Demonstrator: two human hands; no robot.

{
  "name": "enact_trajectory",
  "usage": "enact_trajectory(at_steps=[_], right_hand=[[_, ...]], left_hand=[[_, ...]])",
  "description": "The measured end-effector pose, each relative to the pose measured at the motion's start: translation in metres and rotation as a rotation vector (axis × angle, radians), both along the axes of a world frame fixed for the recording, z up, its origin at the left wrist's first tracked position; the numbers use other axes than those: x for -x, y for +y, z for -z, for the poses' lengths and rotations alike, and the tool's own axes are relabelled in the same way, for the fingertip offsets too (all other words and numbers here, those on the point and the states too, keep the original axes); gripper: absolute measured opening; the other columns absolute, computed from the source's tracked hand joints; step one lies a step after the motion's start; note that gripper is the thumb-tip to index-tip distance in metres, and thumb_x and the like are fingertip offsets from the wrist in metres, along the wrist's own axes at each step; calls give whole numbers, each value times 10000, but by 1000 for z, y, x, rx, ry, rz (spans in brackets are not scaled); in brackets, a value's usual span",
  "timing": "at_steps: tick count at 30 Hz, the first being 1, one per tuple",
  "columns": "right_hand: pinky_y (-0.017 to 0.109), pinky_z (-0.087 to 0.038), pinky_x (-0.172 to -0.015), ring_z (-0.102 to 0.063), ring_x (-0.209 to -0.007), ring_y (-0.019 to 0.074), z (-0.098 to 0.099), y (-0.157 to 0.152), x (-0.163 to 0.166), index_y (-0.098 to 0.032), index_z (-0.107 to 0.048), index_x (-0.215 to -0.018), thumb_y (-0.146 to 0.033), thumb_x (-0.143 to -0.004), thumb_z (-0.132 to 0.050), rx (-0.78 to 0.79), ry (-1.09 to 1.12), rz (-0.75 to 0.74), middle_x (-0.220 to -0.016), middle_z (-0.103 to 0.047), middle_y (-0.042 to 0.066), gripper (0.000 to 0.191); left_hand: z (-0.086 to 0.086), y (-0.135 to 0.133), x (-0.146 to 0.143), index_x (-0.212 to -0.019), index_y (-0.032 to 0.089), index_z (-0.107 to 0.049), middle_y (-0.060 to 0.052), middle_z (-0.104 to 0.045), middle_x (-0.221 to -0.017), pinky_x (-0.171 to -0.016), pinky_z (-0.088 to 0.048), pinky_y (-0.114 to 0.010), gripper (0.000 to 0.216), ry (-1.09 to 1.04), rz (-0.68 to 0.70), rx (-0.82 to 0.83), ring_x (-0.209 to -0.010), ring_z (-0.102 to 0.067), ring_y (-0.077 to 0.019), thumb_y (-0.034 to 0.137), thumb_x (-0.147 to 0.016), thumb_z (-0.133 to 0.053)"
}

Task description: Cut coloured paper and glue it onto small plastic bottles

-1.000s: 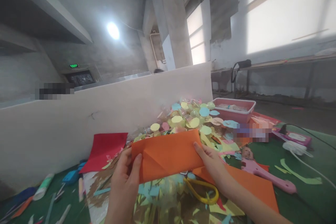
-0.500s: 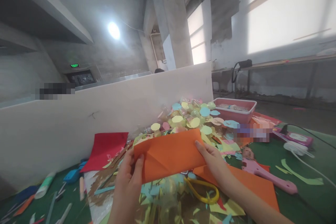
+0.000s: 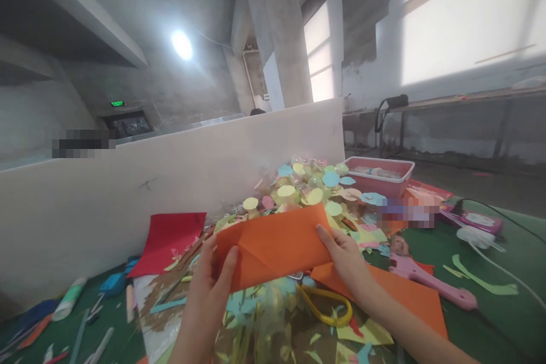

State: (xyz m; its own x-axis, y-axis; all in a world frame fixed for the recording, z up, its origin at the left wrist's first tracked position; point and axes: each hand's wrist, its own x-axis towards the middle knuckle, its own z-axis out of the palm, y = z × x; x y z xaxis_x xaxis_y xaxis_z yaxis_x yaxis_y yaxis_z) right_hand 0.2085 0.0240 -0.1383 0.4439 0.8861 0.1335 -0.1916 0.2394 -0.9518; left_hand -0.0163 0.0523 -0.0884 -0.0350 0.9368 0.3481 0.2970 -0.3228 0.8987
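Both my hands hold a folded orange paper (image 3: 275, 247) up above the cluttered green table. My left hand (image 3: 211, 290) pinches its left edge, thumb on the front. My right hand (image 3: 347, 261) grips its right edge with the fingers closed on the paper. Diagonal creases run across the sheet. Yellow-handled scissors (image 3: 326, 307) lie under it on a litter of paper scraps, and another orange sheet (image 3: 401, 296) lies flat beneath my right forearm.
A white partition board (image 3: 128, 193) stands behind the table. A heap of coloured paper discs (image 3: 307, 187) lies beyond the paper, with a pink tray (image 3: 379, 173) to its right. A red sheet (image 3: 168, 239) leans left. A pink glue gun (image 3: 426, 281) lies right; a glue stick (image 3: 70, 298) far left.
The orange paper and both hands have shifted slightly to the right and up in view; my left thumb has slid a little along the left edge. The grip is unchanged.
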Motion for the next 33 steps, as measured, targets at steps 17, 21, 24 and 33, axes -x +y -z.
enact_trajectory(at_steps=[17,21,24,33], right_hand=[[305,-437,-599,-550,-637,218,9,5,-10,-188,-642,-637,-737,-678,-641,-67,-55,51,-591,-615,25,551],[321,-470,-654,-597,-677,230,13,9,-14,-186,-672,-669,-706,-693,-660,-74,-5,27,-683,-680,38,521],[340,-490,-683,-636,-696,242,13,11,-16,-182,-707,-717,-680,-690,-682,-73,66,-23,-749,-717,55,500],[334,-479,-606,-642,-658,256,4,10,-21,-164,-723,-706,-672,-603,-742,-46,89,31,-690,-719,65,519]], left_hand=[[-16,1,12,-852,191,-651,59,-480,-555,-481,-295,-234,408,202,320,231,-488,-408,-118,561,-690,-699],[-19,4,17,-952,185,-671,13,-562,-690,-532,-346,-231,409,210,449,243,-586,-446,-126,522,-722,-703],[-19,2,17,-906,194,-683,22,-530,-654,-536,-356,-229,342,247,441,189,-585,-438,-130,503,-758,-681],[-28,-9,11,-978,256,-707,-21,-647,-738,-626,-473,-278,313,246,537,182,-731,-601,-225,471,-752,-691]])
